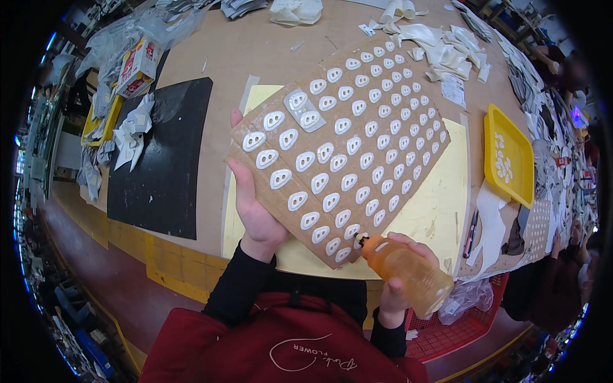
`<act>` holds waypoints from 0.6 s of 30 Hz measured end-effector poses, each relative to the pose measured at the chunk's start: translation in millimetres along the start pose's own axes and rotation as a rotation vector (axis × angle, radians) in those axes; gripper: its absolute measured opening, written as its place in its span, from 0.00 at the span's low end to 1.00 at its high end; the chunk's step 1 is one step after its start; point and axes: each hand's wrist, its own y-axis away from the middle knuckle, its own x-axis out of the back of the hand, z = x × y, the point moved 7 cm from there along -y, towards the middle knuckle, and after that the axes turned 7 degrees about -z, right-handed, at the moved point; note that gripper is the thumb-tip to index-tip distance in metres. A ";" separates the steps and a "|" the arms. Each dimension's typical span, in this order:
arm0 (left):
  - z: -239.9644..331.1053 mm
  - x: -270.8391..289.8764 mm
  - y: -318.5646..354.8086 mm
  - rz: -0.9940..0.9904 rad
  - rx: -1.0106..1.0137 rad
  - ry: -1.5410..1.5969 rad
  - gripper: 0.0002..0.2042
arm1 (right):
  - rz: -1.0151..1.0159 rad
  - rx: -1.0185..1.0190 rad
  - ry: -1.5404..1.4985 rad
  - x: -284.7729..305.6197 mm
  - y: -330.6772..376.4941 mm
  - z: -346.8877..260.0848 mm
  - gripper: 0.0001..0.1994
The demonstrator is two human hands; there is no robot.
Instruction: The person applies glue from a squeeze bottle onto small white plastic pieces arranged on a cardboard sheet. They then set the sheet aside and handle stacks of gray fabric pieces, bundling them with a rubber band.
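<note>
A brown cardboard sheet [300, 147] covered with rows of small white rounded-triangle pieces, each with two holes, is held up tilted over the table. My left hand [254, 207] grips its lower left edge, thumb on top, the other fingers mostly hidden beneath. My right hand [408, 268] is wrapped round an orange squeeze bottle [408, 271] of amber liquid. The bottle's dark, thin nozzle points at the white pieces by the sheet's near corner, seemingly touching one. A clear patch with two such pieces [304, 110] lies on the sheet's upper left.
Under the sheet lies yellow paper [440, 210]. A black board [159, 159] is at left, a yellow tray [509, 156] with white pieces at right. A pen [470, 234] and scraps [447, 51] lie about; a red basket [460, 332] stands below the table's right edge.
</note>
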 end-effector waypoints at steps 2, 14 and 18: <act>0.8 1.0 1.0 -0.001 -0.002 -0.002 0.28 | -0.029 -0.031 0.022 -4.0 -0.9 -0.1 0.34; 0.6 0.6 -0.1 0.008 -0.002 -0.012 0.28 | 0.229 -0.034 0.141 4.8 -17.6 14.8 0.36; 0.7 2.3 -0.5 0.013 0.024 -0.085 0.29 | 0.167 -0.023 0.013 -2.7 -22.5 13.4 0.33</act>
